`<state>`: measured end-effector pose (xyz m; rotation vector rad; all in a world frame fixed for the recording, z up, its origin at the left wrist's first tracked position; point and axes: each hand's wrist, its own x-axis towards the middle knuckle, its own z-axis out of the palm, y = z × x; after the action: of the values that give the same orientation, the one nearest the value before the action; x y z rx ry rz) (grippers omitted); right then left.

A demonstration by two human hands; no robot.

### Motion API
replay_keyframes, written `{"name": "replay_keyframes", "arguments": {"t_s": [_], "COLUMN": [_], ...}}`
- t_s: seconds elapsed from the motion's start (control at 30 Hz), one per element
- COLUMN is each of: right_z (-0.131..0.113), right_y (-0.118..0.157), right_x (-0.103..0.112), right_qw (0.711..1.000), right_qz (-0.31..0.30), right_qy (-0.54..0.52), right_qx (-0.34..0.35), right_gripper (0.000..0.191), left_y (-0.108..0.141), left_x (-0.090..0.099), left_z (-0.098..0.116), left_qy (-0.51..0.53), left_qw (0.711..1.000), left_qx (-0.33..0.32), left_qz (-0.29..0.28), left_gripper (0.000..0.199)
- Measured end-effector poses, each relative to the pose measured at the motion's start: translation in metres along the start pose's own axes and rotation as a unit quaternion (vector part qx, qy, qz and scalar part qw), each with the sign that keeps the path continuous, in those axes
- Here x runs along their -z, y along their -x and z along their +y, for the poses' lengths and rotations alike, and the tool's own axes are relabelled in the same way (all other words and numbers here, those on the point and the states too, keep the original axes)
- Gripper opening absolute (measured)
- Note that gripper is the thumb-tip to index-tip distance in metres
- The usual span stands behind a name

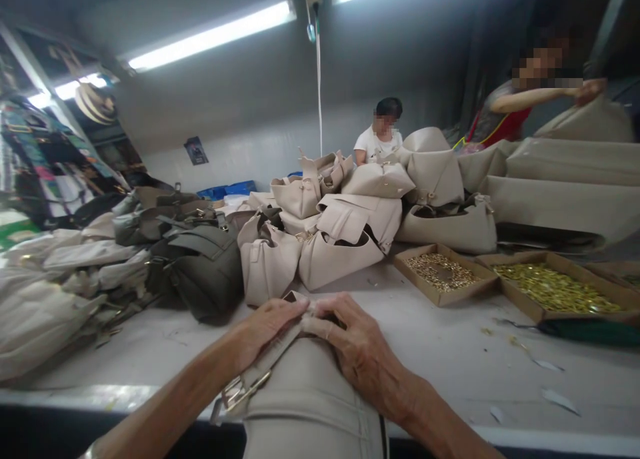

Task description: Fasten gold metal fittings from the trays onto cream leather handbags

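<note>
White table [440,359] under bright lights, dark green bag [200,275] off to the left. My left hand [267,329] and right hand [357,359] curl snugly over a soft, light cream bag [310,405] at the near edge; its top fold looks good to hold.

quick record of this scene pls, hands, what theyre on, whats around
left hand: on beige handbag strap
right hand: on beige handbag
hardware: gold buckle on strap
nearby: cardboard trays of gold-coloured fittings; piled beige handbags; dark green bag
others: co-worker in white shirt; second co-worker reaching over bags
</note>
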<state>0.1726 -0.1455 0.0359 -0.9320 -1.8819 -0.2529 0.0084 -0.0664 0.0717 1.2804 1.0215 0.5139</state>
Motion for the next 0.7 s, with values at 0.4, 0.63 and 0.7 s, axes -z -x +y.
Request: {"name": "replay_keyframes", "arguments": {"t_s": [0.4, 0.63, 0.7], "right_z": [-0.015, -0.026, -0.029], "right_y": [0.017, 0.020, 0.022], "right_x": [-0.009, -0.002, -0.001], "right_qw": [0.994, 0.995, 0.994], "right_qz": [0.039, 0.057, 0.067], "right_qy": [0.004, -0.022, -0.033], "right_qx": [-0.105, -0.076, -0.081], "right_gripper": [0.024, 0.025, 0.025], "left_y": [0.021, 0.029, 0.026], "left_x": [-0.006, -0.017, -0.021], "left_z": [-0.008, -0.015, -0.022], "left_qy": [0.005, 0.040, 0.100], "left_qw": [0.997, 0.996, 0.992], "left_qx": [0.064, 0.041, 0.027], "left_qz": [0.037, 0.071, 0.069], "left_gripper": [0.050, 0.046, 0.043]}}
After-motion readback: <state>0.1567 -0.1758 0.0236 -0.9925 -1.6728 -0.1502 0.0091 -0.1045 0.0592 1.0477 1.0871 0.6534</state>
